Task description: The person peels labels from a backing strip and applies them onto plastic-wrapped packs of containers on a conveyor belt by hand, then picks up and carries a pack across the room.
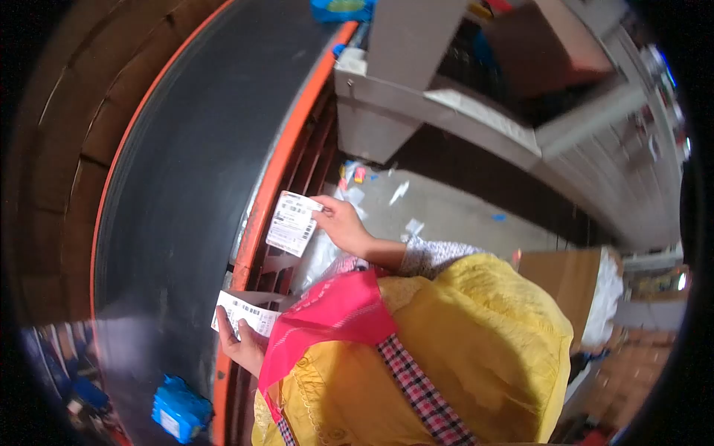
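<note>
My right hand [346, 224] pinches a white printed label [294, 223] by its edge, with barcodes and small text on its face. Lower down, my left hand [244, 348] grips another white printed label [249, 314], its fingers showing at the front. A further pale sheet appears behind that one, partly hidden. Both labels are apart from each other, near the orange edge [256, 245] of a black conveyor belt [193, 171]. A blue wrapped package [181, 409] with a white label lies on the belt close to my left hand.
Another blue package [342, 9] is at the belt's far end. A grey metal frame [446, 111] stands at the right, with a cardboard box [547, 48] in it. Paper scraps [399, 193] litter the floor. An open carton [558, 286] stands behind my right side.
</note>
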Demonstrator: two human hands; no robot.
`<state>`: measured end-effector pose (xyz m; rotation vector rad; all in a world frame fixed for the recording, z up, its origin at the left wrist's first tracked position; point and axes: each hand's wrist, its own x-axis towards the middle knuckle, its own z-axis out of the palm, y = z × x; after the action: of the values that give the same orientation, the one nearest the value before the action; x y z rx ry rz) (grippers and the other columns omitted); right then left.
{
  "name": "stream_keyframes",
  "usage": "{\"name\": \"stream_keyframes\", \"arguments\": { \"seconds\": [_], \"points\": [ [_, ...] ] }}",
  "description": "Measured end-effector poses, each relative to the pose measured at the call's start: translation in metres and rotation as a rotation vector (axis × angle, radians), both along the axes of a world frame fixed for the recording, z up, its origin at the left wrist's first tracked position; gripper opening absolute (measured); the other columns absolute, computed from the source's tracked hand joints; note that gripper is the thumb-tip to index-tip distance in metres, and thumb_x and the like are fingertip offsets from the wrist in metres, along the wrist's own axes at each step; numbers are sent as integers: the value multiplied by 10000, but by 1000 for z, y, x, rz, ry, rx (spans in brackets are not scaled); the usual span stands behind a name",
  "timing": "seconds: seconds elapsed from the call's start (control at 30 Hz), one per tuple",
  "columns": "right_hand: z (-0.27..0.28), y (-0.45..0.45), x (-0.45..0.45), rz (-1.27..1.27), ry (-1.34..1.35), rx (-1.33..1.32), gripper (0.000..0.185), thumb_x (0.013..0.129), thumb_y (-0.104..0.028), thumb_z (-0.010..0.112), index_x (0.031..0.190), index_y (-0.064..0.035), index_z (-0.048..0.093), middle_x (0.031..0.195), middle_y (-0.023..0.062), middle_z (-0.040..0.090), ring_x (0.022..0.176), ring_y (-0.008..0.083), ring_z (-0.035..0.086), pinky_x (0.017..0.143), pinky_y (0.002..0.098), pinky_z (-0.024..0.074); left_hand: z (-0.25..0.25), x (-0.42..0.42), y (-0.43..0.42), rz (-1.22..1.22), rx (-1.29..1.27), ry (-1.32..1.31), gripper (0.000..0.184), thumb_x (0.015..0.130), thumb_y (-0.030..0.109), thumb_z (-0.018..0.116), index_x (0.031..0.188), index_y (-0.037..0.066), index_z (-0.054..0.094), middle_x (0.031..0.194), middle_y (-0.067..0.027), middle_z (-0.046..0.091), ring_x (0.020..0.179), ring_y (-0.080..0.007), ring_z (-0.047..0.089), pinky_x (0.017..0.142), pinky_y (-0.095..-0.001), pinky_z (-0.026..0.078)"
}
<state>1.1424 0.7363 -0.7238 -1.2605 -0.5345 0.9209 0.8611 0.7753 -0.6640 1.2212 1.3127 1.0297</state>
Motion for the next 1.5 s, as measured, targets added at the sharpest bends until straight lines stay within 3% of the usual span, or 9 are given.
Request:
{"name": "stream_keyframes", "arguments": {
  "seconds": [0.43,0.6,0.9,0.93,0.97,1.17,1.3,1.33,1.5],
  "points": [
    [-38,-37,-85,-235,71,-11,286,838,0,491,1110,66,548,1009,183,640,939,199,619,816,293,486,-4,-20,32,-213,-95,9,445,894,2,507,1331,4,422,1214,-137,538,878,-90,572,690,-212,462],
    [-24,-46,-93,-286,-35,-21,278,824,-10,505,1090,39,571,993,180,648,936,242,632,815,322,489,-6,-25,34,-268,-116,-81,449,885,-6,522,1325,51,452,838,16,562,592,7,374,503,-173,299],
    [-3,-53,-74,-193,11,31,270,865,6,481,1122,57,545,976,121,640,884,144,607,774,272,489,-10,-17,21,-187,-108,-134,381,885,36,511,1264,8,505,652,90,434,528,18,305,460,-154,229],
    [-10,-52,-70,-183,-53,26,270,866,4,489,1125,55,543,975,119,640,880,142,609,767,267,491,-5,-17,17,-210,-120,-180,376,859,-10,523,1233,-44,513,772,9,558,573,-10,416,514,-142,338],
    [-16,-50,-68,-177,-119,17,271,867,2,496,1128,54,541,974,116,640,876,139,611,760,262,492,-11,-21,18,-231,-111,-201,376,858,3,533,1228,-59,509,704,34,511,533,1,352,480,-137,278],
    [-19,-34,-38,-168,-169,-65,311,871,-17,515,1172,60,528,965,80,639,833,95,605,724,233,493,-18,-21,11,-164,-189,-333,376,864,16,532,1223,-85,484,943,-97,616,741,-77,560,644,-195,450],
    [-44,-15,3,-199,-306,-73,312,842,-46,557,1143,34,559,860,34,625,718,61,564,634,208,464,-27,-25,7,-138,-121,-300,357,862,11,540,1208,-72,511,767,-2,571,609,-14,457,536,-146,347],
    [-53,-8,18,-217,-315,-118,309,819,-79,587,1110,22,582,902,113,664,805,145,632,719,271,500,-30,-20,4,-64,-127,-295,352,853,4,547,1197,-67,528,693,43,513,563,3,392,501,-138,286],
    [-46,15,76,-283,-425,-178,320,793,-110,605,1090,8,597,808,105,659,687,136,598,643,276,481,-29,-7,0,24,-93,-303,355,840,-12,549,1191,-63,540,670,60,484,549,2,380,488,-144,282]
  ]
}}
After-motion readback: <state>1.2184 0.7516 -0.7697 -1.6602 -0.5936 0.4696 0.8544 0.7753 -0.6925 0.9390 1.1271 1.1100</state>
